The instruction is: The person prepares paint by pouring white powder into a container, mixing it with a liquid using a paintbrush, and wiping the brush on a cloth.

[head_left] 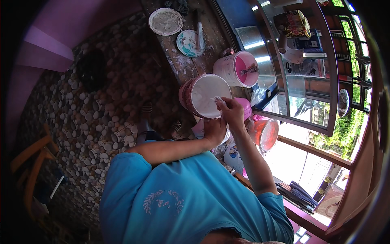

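Two bare hands, the left hand (215,131) and the right hand (232,113), are positioned close together at the near right side of the maroon-and-white bucket (185,96). The right hand is closed, its thumb and fingers pinching a white crumpled piece (217,99); the piece appears in front of the lower right part of the bucket's white interior, and its height above the rim cannot be judged. The left hand is located directly below the right, fingers curled; whether it grips anything cannot be determined. The bucket stands at the edge of a paint-spattered wooden table (174,58). Adjacent to it, on the far right side, is a second white bucket (223,70) with a pink interior containing a dark item. Farther along the table are a grey-coated round lid (164,22) and a turquoise-smeared round lid (185,45), the latter with a long tool (200,36) lying across it. A pink bag (245,106) is located just beside the right hand, with an orange-red container (268,136) beyond.
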`<state>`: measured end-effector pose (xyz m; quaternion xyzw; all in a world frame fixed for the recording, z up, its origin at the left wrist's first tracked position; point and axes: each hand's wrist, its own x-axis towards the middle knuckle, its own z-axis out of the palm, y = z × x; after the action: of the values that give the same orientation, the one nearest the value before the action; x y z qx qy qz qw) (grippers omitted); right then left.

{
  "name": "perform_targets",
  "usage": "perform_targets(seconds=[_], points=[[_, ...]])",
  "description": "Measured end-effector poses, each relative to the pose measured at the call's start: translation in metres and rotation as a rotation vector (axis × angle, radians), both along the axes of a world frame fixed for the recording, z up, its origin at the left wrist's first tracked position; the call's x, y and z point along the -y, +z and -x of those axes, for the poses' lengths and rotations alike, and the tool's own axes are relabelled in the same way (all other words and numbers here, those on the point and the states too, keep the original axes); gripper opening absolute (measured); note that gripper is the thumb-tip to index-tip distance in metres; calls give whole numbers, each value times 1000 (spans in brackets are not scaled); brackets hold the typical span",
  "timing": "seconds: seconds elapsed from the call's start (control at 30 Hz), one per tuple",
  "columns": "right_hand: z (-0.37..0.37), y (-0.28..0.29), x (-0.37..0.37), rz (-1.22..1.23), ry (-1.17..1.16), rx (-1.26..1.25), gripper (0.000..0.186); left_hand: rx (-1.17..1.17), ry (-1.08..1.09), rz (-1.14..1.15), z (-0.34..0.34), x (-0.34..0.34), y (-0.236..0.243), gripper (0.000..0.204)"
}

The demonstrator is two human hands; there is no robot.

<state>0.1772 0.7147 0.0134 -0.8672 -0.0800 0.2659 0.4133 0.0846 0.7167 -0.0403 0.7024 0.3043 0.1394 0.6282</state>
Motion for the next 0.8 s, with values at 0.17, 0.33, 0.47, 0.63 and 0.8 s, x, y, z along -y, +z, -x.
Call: perform_targets(seconds=[0.17,0.33,0.47,0.63,0.8], points=[[0,2,-1,-8,-6,-26,26,-95,-161,86,3,-11,11,46],[-1,0,-2,30,50,46,21,-100,-155,19,4,-7,6,44],[0,0,-3,38,61,66,21,-99,-136,51,4,-6,5,43],[2,10,-5,111,146,130,22,-109,-147,56,5,-7,6,43],[2,13,-1,62,143,119,27,-93,-140,23,4,-7,5,44]])
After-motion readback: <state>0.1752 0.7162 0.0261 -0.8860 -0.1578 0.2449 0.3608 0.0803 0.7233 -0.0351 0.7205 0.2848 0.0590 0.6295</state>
